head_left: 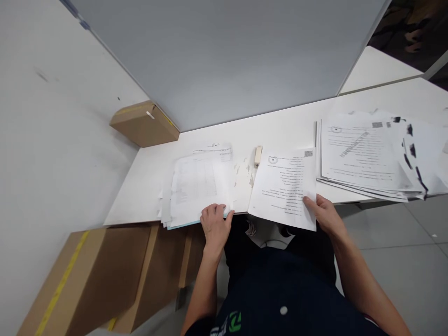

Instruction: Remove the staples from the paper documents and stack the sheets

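A printed sheet (280, 191) with a round emblem and a square code is pinched at its right edge by my right hand (327, 215), thumb on top. It hangs partly over the front edge of the white table (140, 186). My left hand (214, 225) rests on the near right corner of a loose paper stack (196, 186), fingers lying on it and the thumb apart. A light blue sheet edge (185, 224) shows under that stack. Between the stack and the sheet lies a small beige block-like object (258, 156), whose kind I cannot make out.
A thick pile of printed papers (364, 154) with dark marks along its right side lies to the right. One cardboard box (143, 123) stands at the back left; more boxes (77, 275) are below, left. A grey panel (227, 60) rises behind the table.
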A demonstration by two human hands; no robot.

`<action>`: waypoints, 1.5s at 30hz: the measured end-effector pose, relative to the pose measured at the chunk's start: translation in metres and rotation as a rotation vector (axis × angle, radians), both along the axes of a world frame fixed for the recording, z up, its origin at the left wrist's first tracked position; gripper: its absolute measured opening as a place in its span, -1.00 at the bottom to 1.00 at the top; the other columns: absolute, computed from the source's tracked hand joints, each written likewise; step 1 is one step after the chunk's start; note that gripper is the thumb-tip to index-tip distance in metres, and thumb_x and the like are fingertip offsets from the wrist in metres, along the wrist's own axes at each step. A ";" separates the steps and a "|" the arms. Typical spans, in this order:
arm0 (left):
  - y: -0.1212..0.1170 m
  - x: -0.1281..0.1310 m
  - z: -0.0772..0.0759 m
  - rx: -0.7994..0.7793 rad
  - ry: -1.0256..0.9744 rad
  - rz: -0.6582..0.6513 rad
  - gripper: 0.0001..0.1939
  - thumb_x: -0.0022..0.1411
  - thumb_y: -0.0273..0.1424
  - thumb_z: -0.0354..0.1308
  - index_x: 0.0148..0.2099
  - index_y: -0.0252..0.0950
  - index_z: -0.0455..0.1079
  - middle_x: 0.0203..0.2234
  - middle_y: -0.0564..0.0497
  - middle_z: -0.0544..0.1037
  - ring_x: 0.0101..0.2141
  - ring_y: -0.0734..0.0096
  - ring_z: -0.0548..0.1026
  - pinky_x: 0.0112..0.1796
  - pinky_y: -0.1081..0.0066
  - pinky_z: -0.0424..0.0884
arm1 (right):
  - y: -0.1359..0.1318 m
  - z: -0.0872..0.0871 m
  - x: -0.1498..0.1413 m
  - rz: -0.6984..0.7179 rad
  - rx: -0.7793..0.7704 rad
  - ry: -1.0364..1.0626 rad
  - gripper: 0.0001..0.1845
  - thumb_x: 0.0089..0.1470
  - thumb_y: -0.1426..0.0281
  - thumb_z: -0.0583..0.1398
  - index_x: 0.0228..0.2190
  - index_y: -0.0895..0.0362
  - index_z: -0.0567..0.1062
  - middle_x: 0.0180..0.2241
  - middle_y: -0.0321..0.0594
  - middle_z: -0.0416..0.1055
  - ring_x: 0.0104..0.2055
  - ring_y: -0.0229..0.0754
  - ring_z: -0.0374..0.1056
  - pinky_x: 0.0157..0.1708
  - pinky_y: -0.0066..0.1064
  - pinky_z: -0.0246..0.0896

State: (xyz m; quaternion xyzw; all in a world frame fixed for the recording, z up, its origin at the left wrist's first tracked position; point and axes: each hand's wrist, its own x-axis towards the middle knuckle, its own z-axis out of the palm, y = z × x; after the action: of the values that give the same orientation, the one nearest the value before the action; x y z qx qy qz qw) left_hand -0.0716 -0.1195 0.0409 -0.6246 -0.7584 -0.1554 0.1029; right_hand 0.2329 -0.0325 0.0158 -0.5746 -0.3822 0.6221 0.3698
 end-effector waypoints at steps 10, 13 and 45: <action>0.007 -0.010 0.014 0.028 -0.340 0.005 -0.80 0.25 -0.38 -0.07 -0.36 -0.26 0.35 -0.44 -0.03 0.45 -0.35 0.32 0.38 -0.30 0.29 0.33 | -0.002 -0.001 0.004 0.018 -0.016 0.040 -0.60 -0.06 0.18 0.23 -0.20 0.14 0.46 -0.34 -0.18 0.55 -0.34 -0.06 0.47 -0.40 -0.31 0.37; 0.014 0.001 0.031 0.159 -0.467 -0.038 -0.86 0.24 -0.40 -0.05 -0.30 -0.26 0.31 -0.34 -0.03 0.45 -0.23 0.33 0.42 -0.24 0.32 0.37 | -0.004 -0.001 0.004 0.000 -0.031 0.073 -0.63 -0.07 0.20 0.23 -0.22 0.15 0.48 -0.35 -0.18 0.55 -0.35 -0.06 0.47 -0.39 -0.30 0.37; 0.074 0.074 -0.009 -0.088 -1.235 -0.154 -0.35 0.12 -0.21 0.15 0.20 -0.25 0.04 0.06 -0.23 0.28 0.00 0.23 0.35 0.01 0.17 0.28 | -0.030 -0.004 0.027 0.038 0.033 0.060 -0.62 -0.08 0.20 0.25 -0.23 0.16 0.49 -0.31 -0.19 0.53 -0.33 -0.09 0.43 -0.38 -0.34 0.32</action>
State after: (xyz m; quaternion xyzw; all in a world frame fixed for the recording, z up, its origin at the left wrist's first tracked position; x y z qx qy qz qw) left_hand 0.0024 -0.0460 0.0315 -0.4761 -0.6365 -0.4632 -0.3920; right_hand 0.2601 -0.0630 0.0117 -0.5423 -0.3920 0.6394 0.3788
